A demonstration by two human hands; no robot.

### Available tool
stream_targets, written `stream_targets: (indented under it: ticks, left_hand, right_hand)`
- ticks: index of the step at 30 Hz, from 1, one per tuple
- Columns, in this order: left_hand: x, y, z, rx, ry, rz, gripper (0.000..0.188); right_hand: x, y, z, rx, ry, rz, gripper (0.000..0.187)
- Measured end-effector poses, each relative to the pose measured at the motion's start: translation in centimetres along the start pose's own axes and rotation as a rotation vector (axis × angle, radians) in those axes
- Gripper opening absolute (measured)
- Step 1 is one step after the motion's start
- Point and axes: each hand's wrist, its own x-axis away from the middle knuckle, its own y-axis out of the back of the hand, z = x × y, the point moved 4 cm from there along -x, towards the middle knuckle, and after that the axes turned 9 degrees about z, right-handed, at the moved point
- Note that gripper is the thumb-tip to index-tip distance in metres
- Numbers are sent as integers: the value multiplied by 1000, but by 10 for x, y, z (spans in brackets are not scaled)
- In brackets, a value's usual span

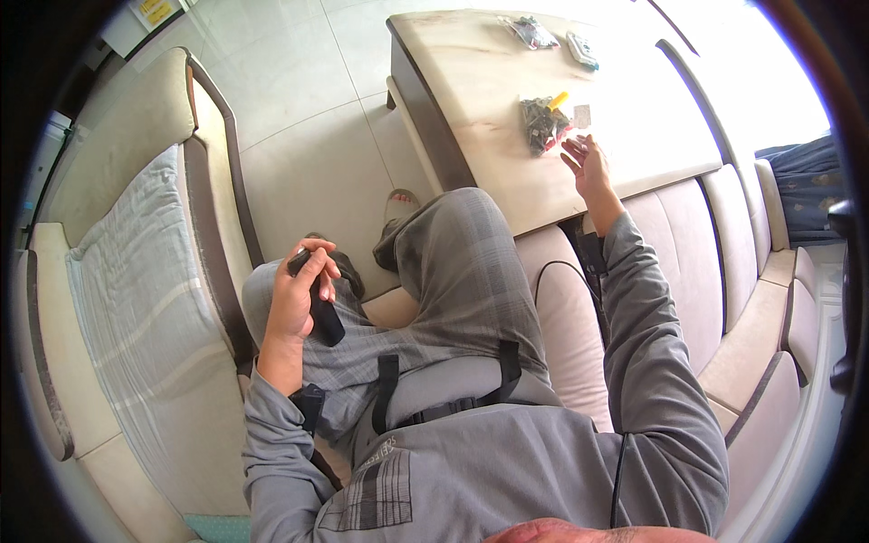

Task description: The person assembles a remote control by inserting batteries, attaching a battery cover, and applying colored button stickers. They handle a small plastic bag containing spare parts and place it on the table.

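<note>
My left hand (pixel 300 291) is closed around a black elongated tool (pixel 327 319), held above my left thigh. The tool's wide end points down toward my lap, and my fingers cover much of its upper part, so its exact kind is unclear. Over on the right, my right hand (pixel 589 168) reaches above the marble-topped table (pixel 471 118) with its fingers apart and nothing in them. Just beyond the fingertips lies a clear plastic bag (pixel 541 127) of small dark parts. A yellow piece (pixel 558 100) and a small pale card (pixel 582 116) lie beside this bag.
Farther back on the table are another clear bag (pixel 534 33) with dark contents and a white handheld device (pixel 582 52). Cushioned seating (pixel 665 235) runs along the right, and a sofa with a light cover (pixel 136 271) stands at left. A black cable (pixel 561 264) loops beside my right leg.
</note>
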Motion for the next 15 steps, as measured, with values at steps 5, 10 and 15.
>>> stream_targets:
  ticks: [5,10,15]
  left_hand:
    - [-3,0,3,8,31,-8,20]
    - [-1,-1,3,24,45,-21,21]
    - [-2,1,5,25,27,-24,26]
  right_hand:
    - [4,1,-17,-21,-147,12,56]
    - [-7,-10,-24,-100,-229,123,48]
    - [-6,-41,-16,-83,-255,331,37]
